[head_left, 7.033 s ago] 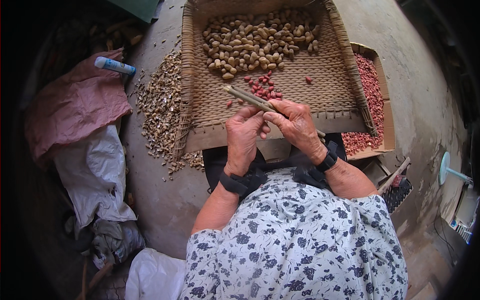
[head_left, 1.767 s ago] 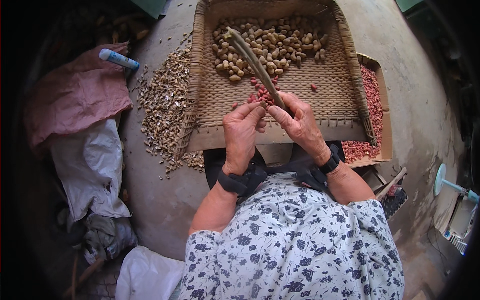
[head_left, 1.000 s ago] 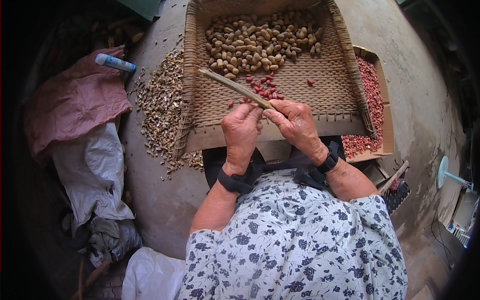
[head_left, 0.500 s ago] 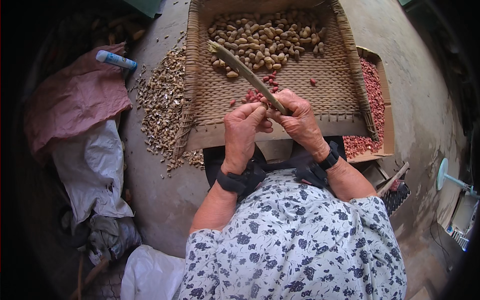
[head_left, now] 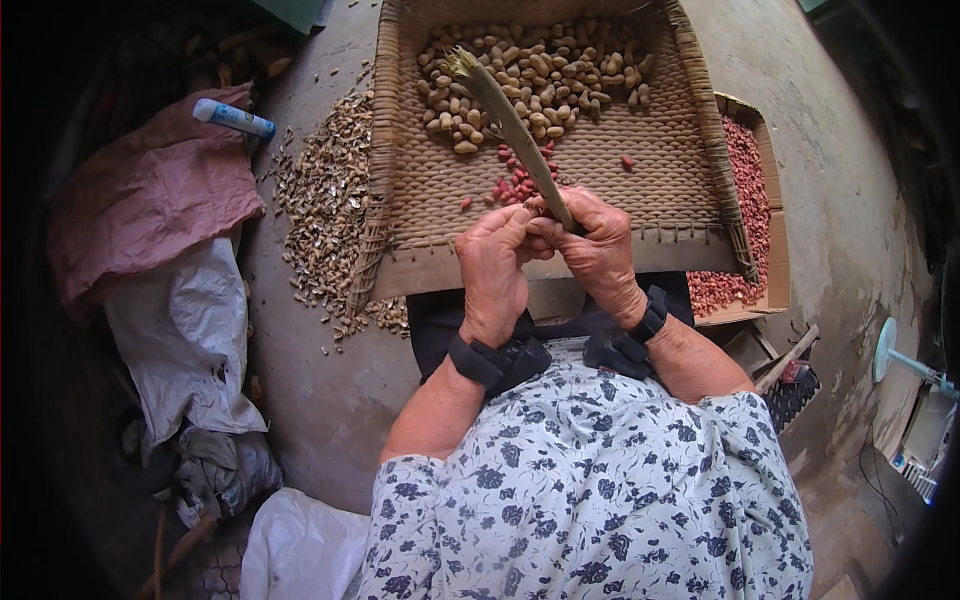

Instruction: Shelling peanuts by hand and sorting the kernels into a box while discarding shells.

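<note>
My right hand [head_left: 602,250] is closed around the lower end of a split wooden stick [head_left: 512,128], which slants up and left over a woven tray [head_left: 650,190]. My left hand [head_left: 492,275] is closed, with thumb and forefinger pinching a small brown peanut [head_left: 534,206] against the right fingertips; most of it is hidden. Red shelled peanut kernels [head_left: 518,184] lie on the weave just beyond my fingers. Farther back on the tray sits a heap of unshelled peanuts [head_left: 560,72].
Broken peanut shells [head_left: 325,200] are piled on the floor left of the tray. On its right stands a cardboard box [head_left: 777,240] of red kernels [head_left: 745,200]. Pink cloth [head_left: 160,200], a spray can [head_left: 233,118] and white sacks [head_left: 185,330] lie at left; a brush [head_left: 793,392] at right.
The stick has swung to a steeper angle, its far end moving up and right. My left hand has shifted slightly right, still pinching next to the right fingertips.
</note>
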Motion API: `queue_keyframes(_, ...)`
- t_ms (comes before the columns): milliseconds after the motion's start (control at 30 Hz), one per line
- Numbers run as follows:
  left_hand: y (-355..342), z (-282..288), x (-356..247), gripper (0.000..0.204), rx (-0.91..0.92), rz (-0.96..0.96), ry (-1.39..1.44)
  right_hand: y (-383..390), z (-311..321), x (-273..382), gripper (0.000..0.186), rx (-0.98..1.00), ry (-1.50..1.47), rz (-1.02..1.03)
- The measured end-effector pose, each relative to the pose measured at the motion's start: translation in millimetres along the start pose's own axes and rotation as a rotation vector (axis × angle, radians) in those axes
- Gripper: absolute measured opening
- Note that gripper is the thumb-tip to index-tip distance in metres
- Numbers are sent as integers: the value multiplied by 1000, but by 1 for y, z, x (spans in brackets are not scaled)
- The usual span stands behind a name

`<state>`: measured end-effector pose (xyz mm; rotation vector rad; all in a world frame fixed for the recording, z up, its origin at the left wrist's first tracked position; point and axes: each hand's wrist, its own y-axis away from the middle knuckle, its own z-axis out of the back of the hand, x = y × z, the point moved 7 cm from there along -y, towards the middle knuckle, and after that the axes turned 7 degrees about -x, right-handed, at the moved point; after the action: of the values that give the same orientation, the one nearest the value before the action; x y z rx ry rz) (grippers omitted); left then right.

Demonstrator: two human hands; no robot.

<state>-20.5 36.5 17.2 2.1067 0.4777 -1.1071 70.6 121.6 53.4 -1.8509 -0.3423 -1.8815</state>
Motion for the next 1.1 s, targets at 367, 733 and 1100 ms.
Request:
queue_keyframes(367, -7, -6, 2, 20, -61, 51, 212, -2, 2, -5, 19, 44, 202, 120)
queue_keyframes(733, -41, 32, -19, 11, -278, -354, -481, -65, 36, -46, 15, -193, 406, 27)
queue_keyframes(1100, -49, 48, -4, 17, -178, 36, 257, -104, 3, -85, 19, -41, 777, 43)
